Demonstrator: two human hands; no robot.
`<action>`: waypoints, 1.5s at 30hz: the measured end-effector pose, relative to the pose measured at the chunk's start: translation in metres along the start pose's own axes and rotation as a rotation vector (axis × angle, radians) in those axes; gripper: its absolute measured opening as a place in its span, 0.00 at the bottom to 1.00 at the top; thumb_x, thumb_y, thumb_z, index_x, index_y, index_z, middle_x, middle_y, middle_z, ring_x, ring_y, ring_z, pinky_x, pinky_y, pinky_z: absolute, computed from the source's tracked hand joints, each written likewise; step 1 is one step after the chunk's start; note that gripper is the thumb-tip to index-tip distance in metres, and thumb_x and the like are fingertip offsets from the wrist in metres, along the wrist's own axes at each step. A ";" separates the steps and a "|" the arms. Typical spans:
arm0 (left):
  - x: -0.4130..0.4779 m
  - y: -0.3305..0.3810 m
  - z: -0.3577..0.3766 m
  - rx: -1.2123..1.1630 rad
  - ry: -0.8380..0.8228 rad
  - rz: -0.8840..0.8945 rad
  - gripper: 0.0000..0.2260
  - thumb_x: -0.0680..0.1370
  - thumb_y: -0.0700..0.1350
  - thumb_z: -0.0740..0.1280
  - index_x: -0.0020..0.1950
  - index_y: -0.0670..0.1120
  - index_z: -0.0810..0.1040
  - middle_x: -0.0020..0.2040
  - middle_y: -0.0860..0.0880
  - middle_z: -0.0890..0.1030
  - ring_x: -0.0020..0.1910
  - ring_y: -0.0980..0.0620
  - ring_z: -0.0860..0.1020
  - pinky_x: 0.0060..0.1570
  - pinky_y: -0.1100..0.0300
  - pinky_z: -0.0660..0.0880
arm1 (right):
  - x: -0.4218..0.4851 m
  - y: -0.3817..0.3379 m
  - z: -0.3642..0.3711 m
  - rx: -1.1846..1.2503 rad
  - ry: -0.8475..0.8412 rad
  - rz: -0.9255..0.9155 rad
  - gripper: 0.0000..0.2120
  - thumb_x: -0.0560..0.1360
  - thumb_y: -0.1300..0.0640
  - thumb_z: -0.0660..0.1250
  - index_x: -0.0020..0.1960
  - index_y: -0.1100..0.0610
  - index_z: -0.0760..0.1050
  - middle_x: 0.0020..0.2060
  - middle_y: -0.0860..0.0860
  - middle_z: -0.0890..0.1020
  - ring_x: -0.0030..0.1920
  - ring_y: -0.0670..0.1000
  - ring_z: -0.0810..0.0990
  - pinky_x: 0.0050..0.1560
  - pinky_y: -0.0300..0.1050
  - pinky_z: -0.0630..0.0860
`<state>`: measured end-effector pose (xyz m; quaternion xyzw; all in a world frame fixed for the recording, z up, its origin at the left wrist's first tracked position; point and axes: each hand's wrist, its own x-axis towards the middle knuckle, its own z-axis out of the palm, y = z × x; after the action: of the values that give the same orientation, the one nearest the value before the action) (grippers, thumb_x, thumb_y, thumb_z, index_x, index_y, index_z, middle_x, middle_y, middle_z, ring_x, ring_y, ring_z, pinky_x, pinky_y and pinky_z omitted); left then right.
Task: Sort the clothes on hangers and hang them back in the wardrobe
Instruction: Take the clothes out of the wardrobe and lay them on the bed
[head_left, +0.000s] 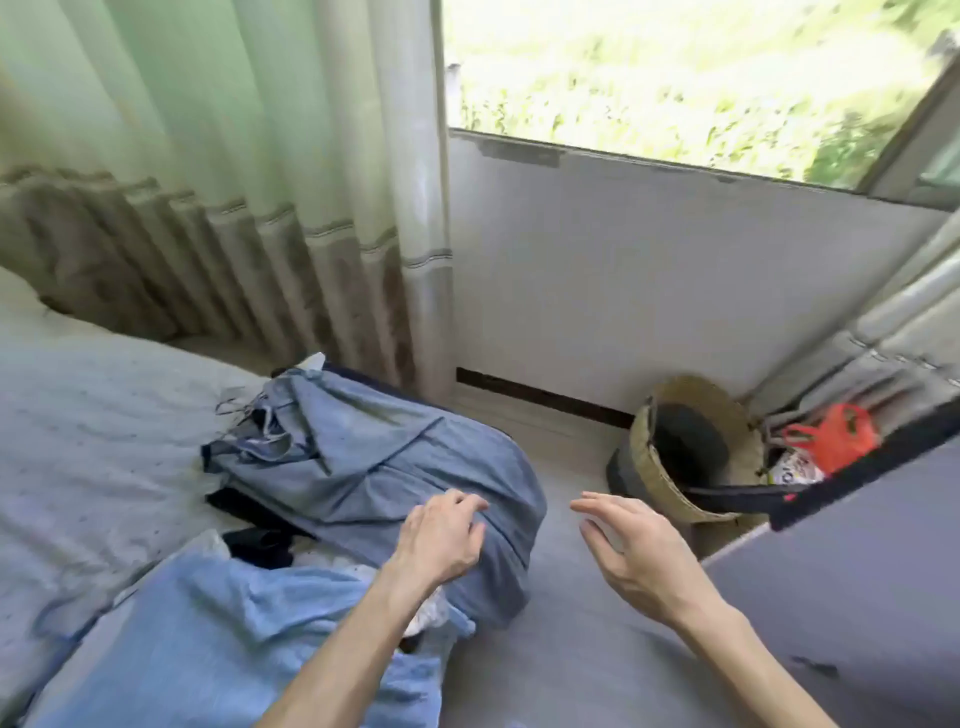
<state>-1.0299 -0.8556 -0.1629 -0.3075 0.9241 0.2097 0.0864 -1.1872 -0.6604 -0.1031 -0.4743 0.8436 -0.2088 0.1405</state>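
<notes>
Head view: a light blue cloth (208, 623) lies closest on the bed (78, 415), and the left hand (441, 535) pinches the grey-blue shirt (374, 457) just past it. The right hand (639, 551) hangs beside, fingers loose, holding nothing; a basket (641, 457) stands farther off.

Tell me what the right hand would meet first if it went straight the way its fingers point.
Probably the grey-blue garment, at its right edge near the left hand; the right hand points left at it, though depth is unclear.
</notes>
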 end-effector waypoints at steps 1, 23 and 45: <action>0.008 0.029 -0.001 0.024 0.006 0.058 0.18 0.81 0.54 0.56 0.70 0.55 0.72 0.68 0.52 0.74 0.68 0.49 0.72 0.66 0.54 0.68 | -0.020 0.020 -0.018 0.020 0.071 0.050 0.12 0.80 0.50 0.65 0.62 0.45 0.80 0.62 0.40 0.79 0.64 0.42 0.75 0.66 0.39 0.71; 0.001 0.567 0.057 0.276 -0.314 1.366 0.18 0.83 0.50 0.57 0.73 0.58 0.69 0.71 0.53 0.72 0.69 0.48 0.72 0.64 0.55 0.70 | -0.385 0.193 -0.171 -0.163 0.943 1.160 0.17 0.79 0.49 0.61 0.65 0.49 0.79 0.62 0.43 0.79 0.66 0.46 0.73 0.69 0.40 0.67; -0.091 0.820 0.133 0.284 -0.254 1.569 0.21 0.83 0.52 0.57 0.77 0.53 0.64 0.74 0.49 0.68 0.71 0.45 0.69 0.67 0.47 0.68 | -0.539 0.262 -0.362 -1.262 1.058 1.402 0.23 0.82 0.48 0.57 0.76 0.45 0.65 0.73 0.52 0.70 0.72 0.57 0.67 0.75 0.63 0.52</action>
<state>-1.4487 -0.1559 0.0179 0.4708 0.8718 0.1233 0.0566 -1.2643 0.0034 0.1069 0.2778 0.8361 0.2117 -0.4230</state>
